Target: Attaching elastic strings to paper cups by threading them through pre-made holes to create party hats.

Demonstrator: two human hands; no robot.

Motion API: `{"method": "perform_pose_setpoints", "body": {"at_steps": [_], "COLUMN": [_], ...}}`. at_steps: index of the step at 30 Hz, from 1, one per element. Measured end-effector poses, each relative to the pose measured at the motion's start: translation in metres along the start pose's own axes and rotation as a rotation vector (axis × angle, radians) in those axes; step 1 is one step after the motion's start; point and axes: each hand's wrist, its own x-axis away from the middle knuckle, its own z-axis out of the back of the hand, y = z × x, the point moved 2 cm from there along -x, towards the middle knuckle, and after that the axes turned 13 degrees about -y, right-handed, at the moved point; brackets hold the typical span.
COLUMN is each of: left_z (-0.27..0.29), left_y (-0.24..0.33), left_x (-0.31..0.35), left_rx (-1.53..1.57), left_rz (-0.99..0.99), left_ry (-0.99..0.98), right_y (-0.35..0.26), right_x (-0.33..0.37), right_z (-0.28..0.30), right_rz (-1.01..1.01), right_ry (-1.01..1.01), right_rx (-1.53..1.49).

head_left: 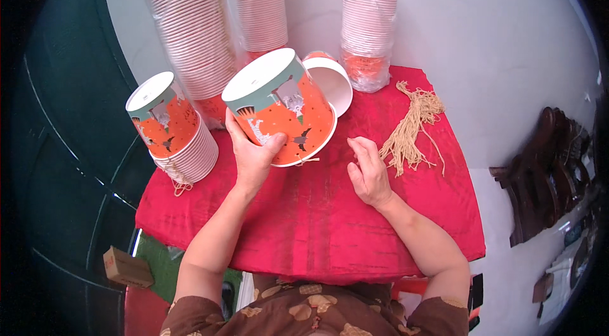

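My left hand (252,157) grips an orange and teal paper bucket (282,122) with printed grey and black figures. It is tilted, white base up and rim toward the lower right. A short end of tan twine (307,161) shows at its lower rim. Just right of the bucket, my right hand (369,174) is empty, its thumb apart from the fingers. Beyond that hand lies a loose bundle of tan twine (412,123) on the red tablecloth (330,222). Another paper bucket (334,85) rests on its side behind the held one, its white inside showing.
At the left stands a nested stack of upturned buckets (166,123) with twine hanging from its rims. Tall plastic-wrapped bucket stacks (190,25) (259,6) and a shorter one (369,25) stand by the wall. A cardboard box (128,266) sits below left.
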Motion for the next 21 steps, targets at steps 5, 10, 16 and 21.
{"method": "perform_pose_setpoints", "body": {"at_steps": [5,10,16,21], "left_z": [0.028,0.089,0.211,0.3], "left_y": [0.016,0.036,0.078,0.105], "left_x": [0.014,0.064,0.116,0.106], "left_rx": [0.04,0.031,-0.254,-0.485], "left_rz": [-0.111,-0.047,-0.171,-0.294], "left_ry": [-0.019,0.053,0.34,0.491], "right_y": [0.008,0.01,0.009,0.012], "right_x": [-0.002,0.003,0.002,0.002], "right_z": [-0.001,-0.004,-0.01,-0.012], "right_rz": [-0.022,-0.016,-0.004,-0.036], "right_ry": [0.06,0.019,-0.057,-0.125], "right_rx": [0.013,-0.016,-0.069,-0.134]}}
